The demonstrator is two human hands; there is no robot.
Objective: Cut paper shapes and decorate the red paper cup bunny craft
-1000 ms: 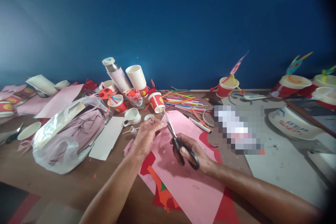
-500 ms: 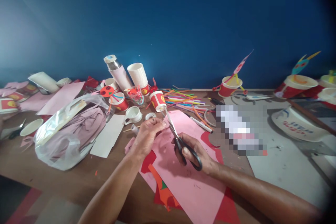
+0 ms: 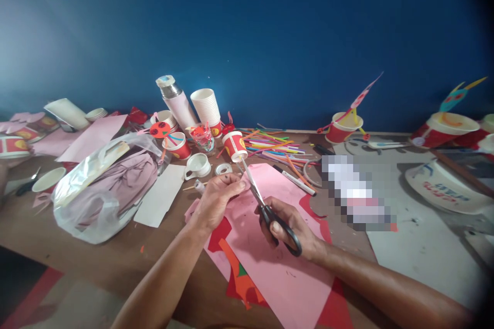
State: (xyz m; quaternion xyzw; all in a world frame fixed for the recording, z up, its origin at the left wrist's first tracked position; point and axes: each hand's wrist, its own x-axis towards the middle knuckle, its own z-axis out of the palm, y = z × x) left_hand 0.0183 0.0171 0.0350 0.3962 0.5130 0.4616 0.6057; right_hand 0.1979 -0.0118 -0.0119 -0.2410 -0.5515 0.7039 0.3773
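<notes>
Both hands at the scissors [image 3: 266,206], above the pink paper [image 3: 270,267].
Right hand [image 3: 288,225] grips the black loops, fingers closed through them, blades pointing to 11 o'clock. Left hand [image 3: 215,201], at 9 o'clock of the blades, pinches thumb and forefinger shut against them; item held too small to identify. Red paper cup [image 3: 234,145] stands at 12 o'clock of the tips.

Right hand [image 3: 287,223] grips black-handled scissors [image 3: 266,205], blades pointing up-left, tips at the left hand [image 3: 218,198], which pinches a small piece too small to make out. Both over a pink paper sheet [image 3: 270,262] on the cluttered surface [image 3: 116,257]; red paper cup [image 3: 234,145] just beyond.
</notes>
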